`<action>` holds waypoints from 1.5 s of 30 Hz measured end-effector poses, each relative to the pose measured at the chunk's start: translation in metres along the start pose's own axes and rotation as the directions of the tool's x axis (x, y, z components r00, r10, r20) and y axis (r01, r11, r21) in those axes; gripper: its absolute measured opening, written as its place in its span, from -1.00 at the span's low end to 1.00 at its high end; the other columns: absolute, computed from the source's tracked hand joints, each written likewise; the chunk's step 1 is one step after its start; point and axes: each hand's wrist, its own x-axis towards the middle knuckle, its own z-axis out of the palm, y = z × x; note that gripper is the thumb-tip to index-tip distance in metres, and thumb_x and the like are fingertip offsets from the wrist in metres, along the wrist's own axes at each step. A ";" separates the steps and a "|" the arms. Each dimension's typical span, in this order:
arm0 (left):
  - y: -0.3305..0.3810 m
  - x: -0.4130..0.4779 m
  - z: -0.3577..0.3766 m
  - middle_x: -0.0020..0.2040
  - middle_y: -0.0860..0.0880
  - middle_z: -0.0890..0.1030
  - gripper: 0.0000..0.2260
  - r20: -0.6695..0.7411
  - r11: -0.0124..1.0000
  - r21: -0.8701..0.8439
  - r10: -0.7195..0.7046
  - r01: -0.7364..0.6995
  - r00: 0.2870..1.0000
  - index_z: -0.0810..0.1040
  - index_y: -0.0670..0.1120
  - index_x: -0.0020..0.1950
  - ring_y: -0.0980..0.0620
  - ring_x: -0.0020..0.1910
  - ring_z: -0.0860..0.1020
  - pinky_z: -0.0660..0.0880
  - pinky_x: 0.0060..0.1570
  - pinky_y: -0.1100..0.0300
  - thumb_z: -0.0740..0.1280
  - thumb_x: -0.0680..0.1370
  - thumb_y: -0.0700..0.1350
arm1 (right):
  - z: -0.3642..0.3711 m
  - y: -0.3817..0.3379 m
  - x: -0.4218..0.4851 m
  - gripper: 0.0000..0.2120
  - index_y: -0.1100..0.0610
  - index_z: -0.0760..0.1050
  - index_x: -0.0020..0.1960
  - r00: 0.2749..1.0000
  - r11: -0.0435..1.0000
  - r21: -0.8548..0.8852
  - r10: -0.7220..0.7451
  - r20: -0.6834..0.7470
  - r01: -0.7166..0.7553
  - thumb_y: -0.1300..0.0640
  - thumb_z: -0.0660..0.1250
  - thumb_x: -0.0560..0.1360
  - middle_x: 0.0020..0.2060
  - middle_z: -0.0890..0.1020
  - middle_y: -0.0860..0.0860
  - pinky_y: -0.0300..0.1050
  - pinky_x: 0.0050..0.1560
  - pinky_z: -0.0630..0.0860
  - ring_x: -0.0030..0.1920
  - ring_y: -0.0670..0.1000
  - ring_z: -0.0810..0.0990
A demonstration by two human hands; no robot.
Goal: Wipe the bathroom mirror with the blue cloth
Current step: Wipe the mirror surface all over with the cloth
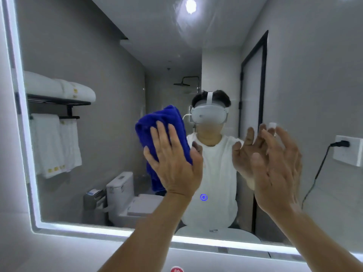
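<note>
i see my left hand pressing the cloth flat against the mirror, near the mirror's middle, fingers straight and slightly spread over it. my right hand is raised before the mirror's right part, fingers spread, holding nothing; whether it touches the mirror i cannot tell.

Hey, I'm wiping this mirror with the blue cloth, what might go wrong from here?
1. The right hand is bare and open close to the mirror; if it touches the glass, it may leave fingerprints.
2. The left hand presses the cloth with straight fingers rather than gripping it, so the bunched cloth could slip down.
3. Streaks show near the top; they could easily get missed.
</note>
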 end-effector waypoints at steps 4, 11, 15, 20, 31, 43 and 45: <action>0.045 0.002 0.011 0.59 -0.13 0.15 -0.39 0.009 0.998 -0.008 0.060 -0.060 0.998 0.15 -0.12 0.58 -0.12 0.58 0.06 -0.02 0.51 -0.20 0.10 0.56 0.08 | -0.011 0.007 0.001 -0.52 0.06 0.33 0.44 1.000 1.000 -0.006 0.026 0.008 -0.026 0.00 0.07 0.55 0.47 0.23 0.06 -0.02 0.36 0.12 0.44 0.05 0.20; 0.024 0.011 0.008 0.58 -0.17 0.17 -0.35 0.025 0.950 -0.044 0.311 -0.309 0.950 0.22 -0.18 0.55 -0.15 0.58 0.09 0.05 0.49 -0.24 0.27 0.50 0.02 | -0.009 0.001 0.005 -0.51 0.06 0.31 0.45 0.999 0.999 0.015 0.037 0.006 -0.037 -0.02 0.04 0.55 0.48 0.21 0.04 0.03 0.37 0.14 0.47 0.05 0.17; -0.029 0.014 -0.003 0.54 -0.15 0.24 -0.40 -0.041 0.869 -0.048 0.491 -0.492 0.870 0.24 -0.16 0.52 -0.17 0.54 0.22 0.13 0.45 -0.30 0.22 0.53 0.04 | 0.001 -0.006 -0.002 -0.51 0.03 0.30 0.45 1.000 1.000 0.027 0.010 0.004 -0.010 -0.04 0.03 0.55 0.47 0.20 -0.02 0.00 0.39 0.12 0.47 0.04 0.18; -0.119 -0.006 -0.021 0.47 -0.25 0.35 -0.47 -0.022 0.909 -0.011 0.417 -0.418 0.908 0.28 -0.21 0.47 -0.23 0.50 0.27 0.27 0.34 -0.38 0.11 0.59 0.07 | 0.023 -0.018 -0.018 -0.53 -0.02 0.28 0.46 1.000 0.998 0.058 0.008 0.019 -0.009 -0.09 0.02 0.58 0.47 0.19 -0.07 -0.10 0.40 0.06 0.48 0.03 0.19; -0.048 0.028 -0.015 0.59 -0.17 0.14 -0.42 0.062 0.987 0.050 0.153 -0.156 0.986 0.16 -0.16 0.58 -0.16 0.59 0.04 0.04 0.50 -0.23 0.02 0.61 0.10 | 0.028 -0.025 -0.006 -0.50 0.06 0.27 0.49 0.996 0.998 0.001 -0.066 0.053 0.066 -0.03 0.02 0.58 0.48 0.18 -0.06 0.02 0.45 0.11 0.50 0.07 0.19; 0.031 0.168 -0.006 0.63 -0.07 0.00 -0.34 0.155 0.974 0.037 0.216 -0.224 0.964 0.02 -0.08 0.62 -0.07 0.60 -0.06 -0.04 0.54 -0.12 0.08 0.54 0.03 | 0.023 -0.047 0.053 -0.46 0.11 0.25 0.52 0.994 0.991 0.072 -0.111 -0.018 0.112 -0.04 0.00 0.58 0.52 0.25 0.06 -0.04 0.50 0.01 0.54 0.05 0.11; 0.034 0.145 -0.005 0.63 -0.08 0.00 -0.34 0.169 0.957 0.034 0.280 -0.290 0.945 0.01 -0.08 0.62 -0.06 0.60 -0.05 -0.03 0.54 -0.12 0.09 0.53 0.02 | 0.015 -0.045 0.060 -0.45 0.08 0.23 0.52 0.997 0.994 0.084 -0.062 -0.042 0.066 -0.06 0.00 0.57 0.53 0.21 0.02 0.01 0.49 0.05 0.54 -0.01 0.08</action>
